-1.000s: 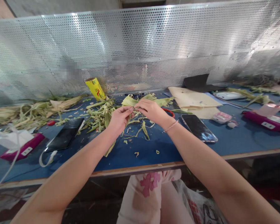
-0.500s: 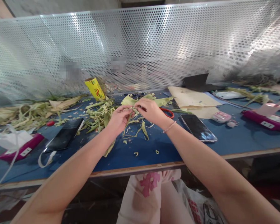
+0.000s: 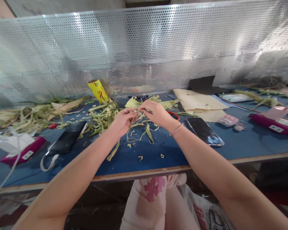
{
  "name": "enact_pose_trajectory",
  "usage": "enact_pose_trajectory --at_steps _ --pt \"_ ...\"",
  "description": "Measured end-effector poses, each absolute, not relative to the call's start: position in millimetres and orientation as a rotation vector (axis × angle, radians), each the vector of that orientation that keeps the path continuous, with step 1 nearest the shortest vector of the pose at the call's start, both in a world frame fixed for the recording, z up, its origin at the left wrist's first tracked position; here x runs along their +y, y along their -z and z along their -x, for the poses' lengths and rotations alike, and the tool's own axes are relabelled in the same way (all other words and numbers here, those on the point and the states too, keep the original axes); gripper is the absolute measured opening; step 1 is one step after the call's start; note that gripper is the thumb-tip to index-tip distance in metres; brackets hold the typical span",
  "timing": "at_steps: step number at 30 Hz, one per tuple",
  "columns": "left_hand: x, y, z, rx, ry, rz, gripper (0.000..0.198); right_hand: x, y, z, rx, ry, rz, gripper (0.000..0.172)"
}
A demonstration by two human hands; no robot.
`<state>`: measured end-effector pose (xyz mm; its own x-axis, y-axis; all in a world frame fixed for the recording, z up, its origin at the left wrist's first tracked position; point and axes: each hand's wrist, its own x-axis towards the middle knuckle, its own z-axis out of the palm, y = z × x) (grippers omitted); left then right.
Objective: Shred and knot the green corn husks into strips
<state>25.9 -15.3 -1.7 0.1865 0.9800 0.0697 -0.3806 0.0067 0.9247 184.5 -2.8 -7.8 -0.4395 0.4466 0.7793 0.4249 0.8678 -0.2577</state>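
My left hand (image 3: 124, 122) is closed in a pinch on a pale green husk strip (image 3: 138, 114). My right hand (image 3: 156, 113) pinches the same strip from the other side, with fingertips close to the left ones. Fingers hide most of what they hold. Just left of my hands lies a heap of knotted green husk pieces (image 3: 103, 117). Broad pale husk leaves (image 3: 133, 103) lie behind them, and thin curled shreds (image 3: 148, 134) are on the blue table below. Behind my right wrist shows a red-orange loop (image 3: 174, 115), partly hidden.
A perforated metal panel (image 3: 144, 48) runs along the table's back, with a yellow tube (image 3: 98, 91) before it. A black phone (image 3: 67, 138) and pink power strip (image 3: 24, 151) lie left; another phone (image 3: 204, 131), an earphone case (image 3: 228, 120) and brown paper (image 3: 199, 100) lie right.
My right hand has shifted very slightly, its wrist moving a little to the right. The left hand keeps its pinch in nearly the same place.
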Motion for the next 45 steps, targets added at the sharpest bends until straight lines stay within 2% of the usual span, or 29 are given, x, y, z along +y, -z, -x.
enact_pose_trajectory --at_steps 15,28,45 --pt "-16.5 3.8 -27.8 0.684 -1.230 -0.893 0.012 -4.8 5.4 -183.3 -2.077 0.048 0.651 0.016" --pt "-15.7 5.5 -27.1 0.674 -1.294 -0.987 0.009 -11.0 3.1 -184.9 -2.090 -0.016 0.602 0.008" --pt "-14.5 6.8 -26.7 0.716 -1.284 -1.072 0.012 -4.8 8.4 -183.5 -2.054 0.034 0.638 0.005"
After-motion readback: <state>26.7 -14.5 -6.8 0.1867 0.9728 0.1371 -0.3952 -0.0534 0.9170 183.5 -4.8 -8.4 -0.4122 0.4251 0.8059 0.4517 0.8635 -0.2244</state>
